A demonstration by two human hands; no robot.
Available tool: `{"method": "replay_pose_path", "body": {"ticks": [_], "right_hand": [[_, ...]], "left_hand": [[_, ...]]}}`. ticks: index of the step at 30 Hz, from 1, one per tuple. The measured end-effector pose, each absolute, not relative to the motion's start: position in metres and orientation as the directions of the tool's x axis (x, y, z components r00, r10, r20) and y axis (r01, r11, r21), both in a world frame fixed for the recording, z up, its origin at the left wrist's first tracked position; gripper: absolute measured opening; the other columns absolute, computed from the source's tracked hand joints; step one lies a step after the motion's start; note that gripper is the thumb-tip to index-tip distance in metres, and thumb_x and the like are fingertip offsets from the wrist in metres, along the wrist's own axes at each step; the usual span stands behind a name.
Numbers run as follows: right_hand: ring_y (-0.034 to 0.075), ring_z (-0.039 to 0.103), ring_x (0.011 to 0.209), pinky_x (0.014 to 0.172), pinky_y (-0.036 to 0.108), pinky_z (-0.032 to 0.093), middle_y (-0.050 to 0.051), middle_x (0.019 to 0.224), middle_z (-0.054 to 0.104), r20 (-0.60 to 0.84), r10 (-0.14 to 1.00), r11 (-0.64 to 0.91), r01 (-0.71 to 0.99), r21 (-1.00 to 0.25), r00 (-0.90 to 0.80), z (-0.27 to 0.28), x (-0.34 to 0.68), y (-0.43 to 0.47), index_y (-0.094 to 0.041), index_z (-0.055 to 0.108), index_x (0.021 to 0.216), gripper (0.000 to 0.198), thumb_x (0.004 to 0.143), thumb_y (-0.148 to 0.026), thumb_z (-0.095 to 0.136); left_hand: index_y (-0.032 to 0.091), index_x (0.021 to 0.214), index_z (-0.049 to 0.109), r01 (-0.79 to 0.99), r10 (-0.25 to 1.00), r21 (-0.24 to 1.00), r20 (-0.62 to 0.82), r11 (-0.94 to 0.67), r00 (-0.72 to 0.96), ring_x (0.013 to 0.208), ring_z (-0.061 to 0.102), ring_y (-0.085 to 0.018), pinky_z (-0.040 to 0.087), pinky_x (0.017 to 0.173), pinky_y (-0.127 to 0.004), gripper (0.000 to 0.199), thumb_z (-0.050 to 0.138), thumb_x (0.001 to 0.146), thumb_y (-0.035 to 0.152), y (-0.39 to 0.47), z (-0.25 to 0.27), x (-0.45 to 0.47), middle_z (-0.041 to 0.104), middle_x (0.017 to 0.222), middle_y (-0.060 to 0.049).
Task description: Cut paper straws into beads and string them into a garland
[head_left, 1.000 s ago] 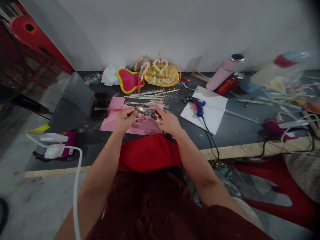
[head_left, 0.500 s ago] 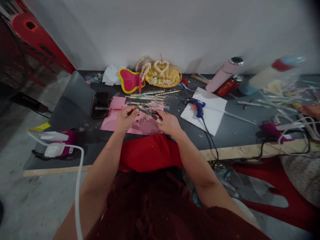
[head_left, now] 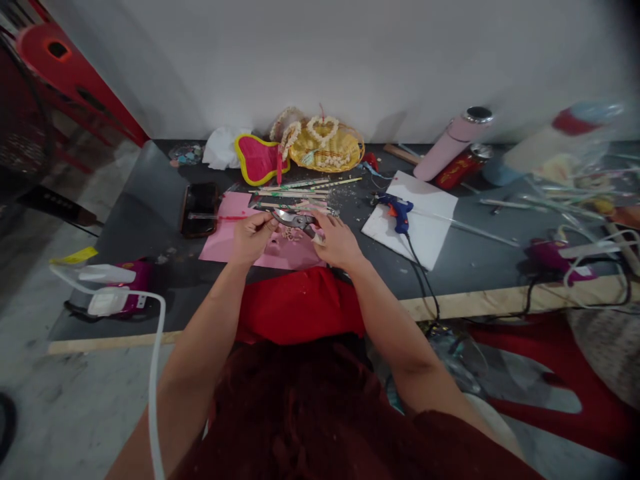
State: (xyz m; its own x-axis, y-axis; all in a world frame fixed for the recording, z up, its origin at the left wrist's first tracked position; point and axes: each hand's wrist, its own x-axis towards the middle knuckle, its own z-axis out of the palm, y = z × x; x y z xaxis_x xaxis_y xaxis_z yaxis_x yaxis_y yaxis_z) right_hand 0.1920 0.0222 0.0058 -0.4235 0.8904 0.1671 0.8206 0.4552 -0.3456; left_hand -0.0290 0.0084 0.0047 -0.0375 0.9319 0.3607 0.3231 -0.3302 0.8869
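The right hand (head_left: 338, 241) curls around the cutters (head_left: 299, 221), which point left at the pinched left hand (head_left: 251, 237); what that holds looks too tiny to tell.

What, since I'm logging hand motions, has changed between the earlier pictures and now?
The right hand has loosened around the cutters, their handles wider apart than half a second ago. Nothing visibly taken or released. Left hand, glue gun and basket stayed put.

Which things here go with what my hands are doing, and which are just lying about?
Likely in use:
- cutters in the right hand
- pink sheet
- small pieces on it
- thin sticks

Apparently just lying about:
- phone
- pink flask
- red can
- white wad
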Motion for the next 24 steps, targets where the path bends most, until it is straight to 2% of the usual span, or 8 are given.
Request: {"method": "replay_pose_path", "body": {"ticks": [7,14,20,24], "right_hand": [[0.026,0.057,0.102,0.086,0.037,0.045,0.009,0.113,0.063,0.189,0.887,0.461,0.812,-0.358,-0.42,0.0077,0.1902,0.0189,-0.025,0.04,0.138,0.058,0.082,-0.029,0.053],[0.024,0.061,0.09,0.075,0.032,0.045,0.008,0.105,0.067,0.15,0.917,0.399,0.871,-0.287,-0.371,0.0116,0.1857,0.0138,-0.026,0.044,0.135,0.049,0.086,-0.032,0.049],[0.024,0.061,0.09,0.073,0.032,0.046,0.008,0.105,0.066,0.115,0.93,0.366,0.874,-0.32,-0.348,0.0103,0.1847,0.0141,-0.026,0.043,0.135,0.052,0.083,-0.028,0.051],[0.027,0.059,0.099,0.078,0.035,0.047,0.008,0.114,0.064,0.145,0.919,0.394,0.851,-0.346,-0.366,0.0087,0.187,0.0164,-0.026,0.041,0.136,0.057,0.08,-0.026,0.053]], "left_hand": [[0.017,0.067,0.066,0.289,0.932,0.897,0.36,-0.334,-0.038,0.057,0.053,-0.009,0.041,0.053,-0.021,0.021,0.06,0.083,0.03,0.0085,0.0071,-0.0278,0.065,0.063,-0.001],[0.017,0.064,0.063,0.251,0.932,0.909,0.357,-0.332,-0.06,0.05,0.043,-0.008,0.035,0.049,-0.022,0.027,0.061,0.083,0.036,0.0071,0.0092,-0.0273,0.056,0.056,0.001],[0.017,0.069,0.064,0.249,0.928,0.905,0.368,-0.345,-0.052,0.059,0.052,-0.01,0.04,0.055,-0.022,0.024,0.061,0.082,0.037,0.008,0.0076,-0.0264,0.062,0.064,-0.001],[0.017,0.072,0.067,0.276,0.927,0.895,0.374,-0.351,-0.034,0.063,0.055,-0.01,0.043,0.059,-0.022,0.018,0.062,0.081,0.032,0.0087,0.0052,-0.0267,0.065,0.068,-0.001]]}}
